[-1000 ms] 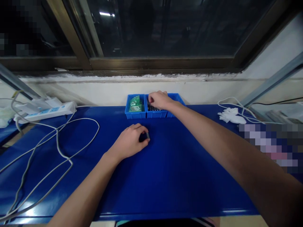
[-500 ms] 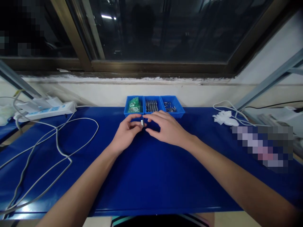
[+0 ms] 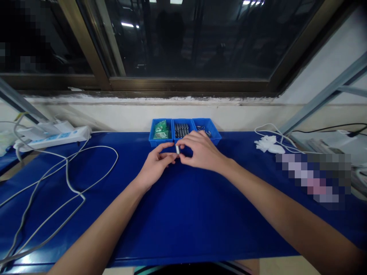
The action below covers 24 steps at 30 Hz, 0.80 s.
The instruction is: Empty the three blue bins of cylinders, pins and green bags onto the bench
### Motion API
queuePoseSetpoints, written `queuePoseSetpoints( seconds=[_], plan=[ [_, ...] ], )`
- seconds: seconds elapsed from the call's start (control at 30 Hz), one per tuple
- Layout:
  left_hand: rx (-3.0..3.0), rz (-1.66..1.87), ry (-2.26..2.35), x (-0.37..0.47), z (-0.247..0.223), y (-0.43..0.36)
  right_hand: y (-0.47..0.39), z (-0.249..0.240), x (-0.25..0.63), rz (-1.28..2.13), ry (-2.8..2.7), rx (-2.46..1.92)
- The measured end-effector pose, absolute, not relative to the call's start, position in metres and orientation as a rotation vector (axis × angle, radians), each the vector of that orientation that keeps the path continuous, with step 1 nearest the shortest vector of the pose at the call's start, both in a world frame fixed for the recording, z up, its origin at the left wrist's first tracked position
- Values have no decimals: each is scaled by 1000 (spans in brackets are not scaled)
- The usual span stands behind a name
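Note:
A small silvery-white metal piece (image 3: 177,149) is between the fingertips of both hands, above the blue table. My left hand (image 3: 156,163) pinches its left side with thumb and fingers. From the right, my right hand (image 3: 199,151) closes thumb and index finger on the same piece. Just beyond the hands stand three joined blue bins: the left bin (image 3: 161,143) holds green bags of small parts, the middle one has a row of dark metal cylinders (image 3: 181,130), and the right bin (image 3: 216,136) has loose small metal parts, partly hidden by my right hand.
A white power strip (image 3: 61,138) with plugs lies at the back left. Looped grey cables (image 3: 69,179) spread over the left of the blue table (image 3: 183,221). Crumpled white material (image 3: 268,144) and a cable lie at the right, near a pixelated area.
My right thumb and index finger have come together on the small metal piece, which has shifted slightly right. Before, they were apart and only my left hand held it. The camera view has shifted slightly.

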<state>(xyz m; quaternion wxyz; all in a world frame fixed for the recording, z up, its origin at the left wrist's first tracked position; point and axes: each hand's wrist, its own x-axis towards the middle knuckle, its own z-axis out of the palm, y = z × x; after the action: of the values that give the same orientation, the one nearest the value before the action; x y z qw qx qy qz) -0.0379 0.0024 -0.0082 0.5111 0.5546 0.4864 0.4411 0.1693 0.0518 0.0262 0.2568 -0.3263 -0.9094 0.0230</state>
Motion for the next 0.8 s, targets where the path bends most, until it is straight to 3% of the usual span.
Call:
queuePoseSetpoints(
  seconds=[0.3,0.8],
  plan=[
    [1251,1172,1267,-39,-7,3,165,40,164,187,-2556,-1530],
    [1392,1226,1223,-37,-12,3,182,24,155,207,-2505,-1496]
  ],
)
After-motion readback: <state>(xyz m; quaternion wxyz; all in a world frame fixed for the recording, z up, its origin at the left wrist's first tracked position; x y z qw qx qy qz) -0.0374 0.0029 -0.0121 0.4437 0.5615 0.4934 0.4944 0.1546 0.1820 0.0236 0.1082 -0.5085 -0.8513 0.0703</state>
